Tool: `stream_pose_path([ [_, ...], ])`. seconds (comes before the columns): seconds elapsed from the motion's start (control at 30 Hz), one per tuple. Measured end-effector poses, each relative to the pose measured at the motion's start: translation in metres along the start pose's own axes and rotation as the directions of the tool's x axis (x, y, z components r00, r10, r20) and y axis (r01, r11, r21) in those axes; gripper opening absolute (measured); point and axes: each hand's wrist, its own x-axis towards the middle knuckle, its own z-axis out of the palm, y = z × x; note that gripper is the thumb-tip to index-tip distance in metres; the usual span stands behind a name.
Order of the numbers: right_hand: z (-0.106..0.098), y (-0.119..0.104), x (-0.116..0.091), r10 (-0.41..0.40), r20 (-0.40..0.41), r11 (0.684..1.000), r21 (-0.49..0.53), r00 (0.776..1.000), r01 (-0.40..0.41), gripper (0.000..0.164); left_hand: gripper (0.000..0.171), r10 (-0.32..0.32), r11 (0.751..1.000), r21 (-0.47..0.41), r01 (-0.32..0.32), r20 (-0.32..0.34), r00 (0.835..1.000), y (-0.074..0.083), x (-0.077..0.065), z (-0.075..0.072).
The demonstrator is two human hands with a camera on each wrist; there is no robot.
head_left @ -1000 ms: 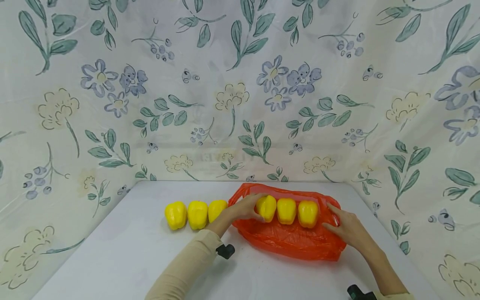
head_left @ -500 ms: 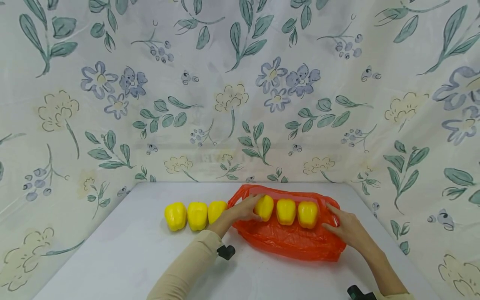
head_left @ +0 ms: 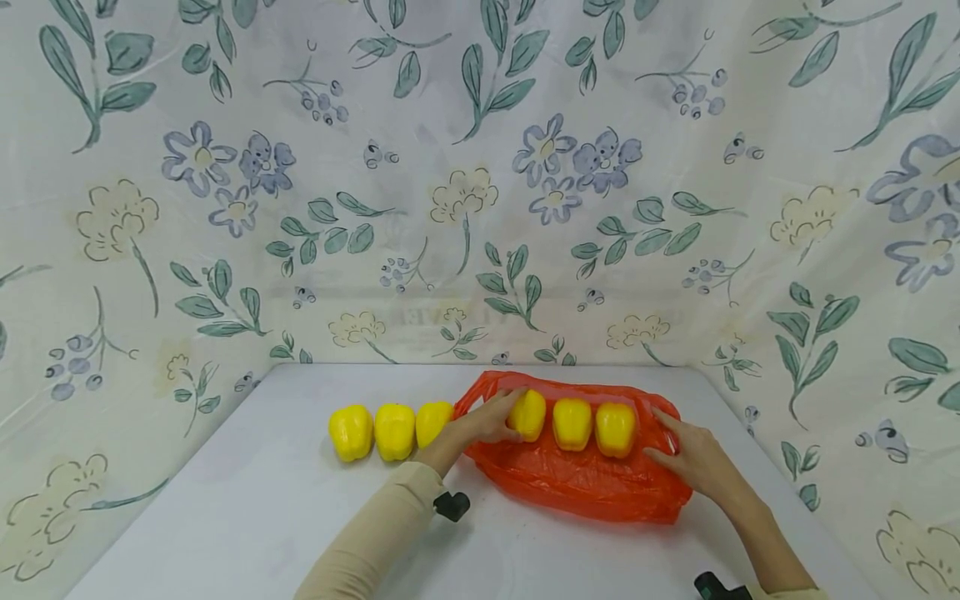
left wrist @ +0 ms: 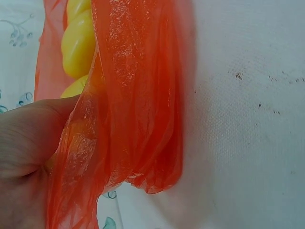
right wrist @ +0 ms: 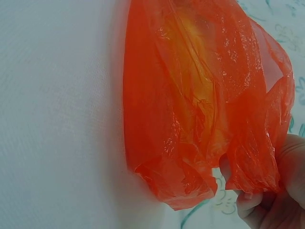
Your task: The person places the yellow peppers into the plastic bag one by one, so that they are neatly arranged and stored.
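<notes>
In the head view a red plastic bag [head_left: 570, 487] lies with its mouth spread, and three yellow bell peppers stand in a row in it. My left hand [head_left: 495, 417] reaches over the bag's left side and grips the leftmost of these, a yellow bell pepper [head_left: 531, 417]. To its right are the middle pepper [head_left: 572, 425] and the right-hand pepper [head_left: 616, 430]. My right hand [head_left: 693, 454] holds the bag's right edge, its thumb and fingers about the plastic. The left wrist view shows the bag [left wrist: 138, 95] hiding most of the left fingers. Bag film [right wrist: 252, 162] lies between the right thumb and fingers.
Three more yellow peppers stand left of the bag: an outer one [head_left: 351, 432], a middle one [head_left: 395, 432] and one [head_left: 433, 423] partly behind my left forearm. The white table [head_left: 225, 517] meets a floral curtain [head_left: 465, 250] at the back and sides.
My left hand and the pepper it grips have shifted slightly left, away from the middle pepper. The right hand and the bag look nearly unchanged.
</notes>
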Motion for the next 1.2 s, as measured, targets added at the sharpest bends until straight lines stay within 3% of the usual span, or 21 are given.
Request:
stream_pose_path([
  [0.27,0.002,0.0,0.0,0.01,0.015,1.0,0.001,1.0,-0.01,0.072,0.087,0.017,1.0,-0.008,-0.017,-0.006,1.0,-0.001,-0.004,0.0],
  [0.6,0.002,-0.003,-0.001,0.026,0.027,1.0,0.008,0.999,-0.026,0.073,0.085,0.091,0.995,0.038,-0.089,-0.047,0.995,-0.002,-0.028,-0.01],
  [0.7,0.003,-0.003,-0.001,0.027,0.029,1.0,0.002,0.999,-0.027,0.074,0.086,0.136,0.99,0.039,-0.134,-0.059,0.989,0.001,-0.041,-0.019],
  [0.87,0.002,-0.003,-0.001,0.027,0.026,1.0,-0.011,0.999,-0.027,0.073,0.084,0.2,0.978,-0.04,-0.203,-0.078,0.977,0.006,-0.072,-0.039],
  [0.93,0.001,-0.002,-0.001,0.018,0.02,1.0,-0.016,1.0,-0.018,0.073,0.082,0.196,0.977,-0.06,-0.202,-0.094,0.976,0.006,-0.085,-0.048],
  [1.07,0.0,-0.002,0.0,0.017,0.024,1.0,-0.018,1.0,-0.016,0.073,0.08,0.186,0.981,-0.029,-0.193,-0.156,0.97,-0.004,-0.106,-0.061],
  [1.2,-0.001,-0.003,0.0,0.032,0.034,0.999,-0.012,0.999,-0.032,0.074,0.079,0.173,0.984,0.005,-0.176,-0.234,0.957,-0.025,-0.125,-0.074],
])
